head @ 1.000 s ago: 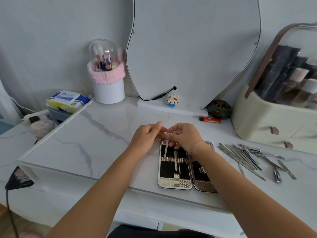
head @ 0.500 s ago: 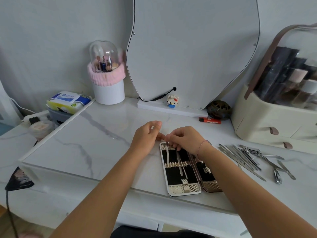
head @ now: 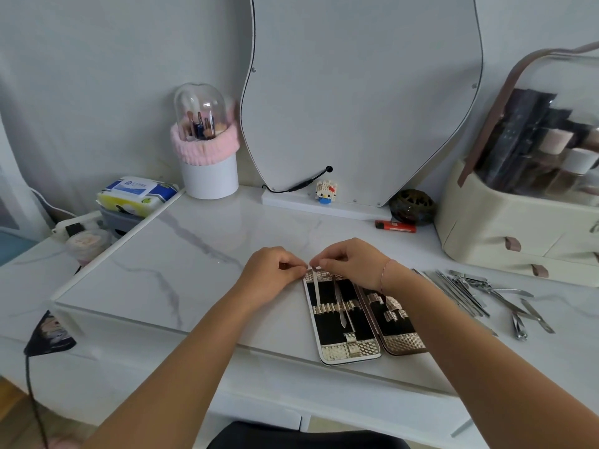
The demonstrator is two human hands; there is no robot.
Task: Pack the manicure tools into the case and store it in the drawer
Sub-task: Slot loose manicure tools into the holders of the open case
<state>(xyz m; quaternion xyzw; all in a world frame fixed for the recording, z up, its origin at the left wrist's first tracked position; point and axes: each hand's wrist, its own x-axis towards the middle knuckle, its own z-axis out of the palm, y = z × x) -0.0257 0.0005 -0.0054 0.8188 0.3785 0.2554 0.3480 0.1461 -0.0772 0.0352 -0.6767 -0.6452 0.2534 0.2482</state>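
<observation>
An open manicure case (head: 351,350) with black lining and a gold textured rim lies near the table's front edge. Two thin metal tools sit in its left half: one (head: 317,290) along the left side, another (head: 341,304) in the middle. My right hand (head: 351,262) pinches the top end of the left tool at the case's far edge. My left hand (head: 272,270) has curled fingers at the case's top left corner, touching my right fingertips. Several loose metal tools (head: 479,291) lie to the right of the case.
A cream cosmetics organiser (head: 518,228) stands at the back right. A mirror (head: 359,92), a small toy figure (head: 325,191), a red lighter (head: 395,226) and a dark bowl (head: 411,207) line the back. A brush holder (head: 207,150) and a wipes pack (head: 137,192) stand left.
The case has swung so that its near end points more to the right. Both hands have stayed at its far edge, and the left tool now lies flatter in the left half.
</observation>
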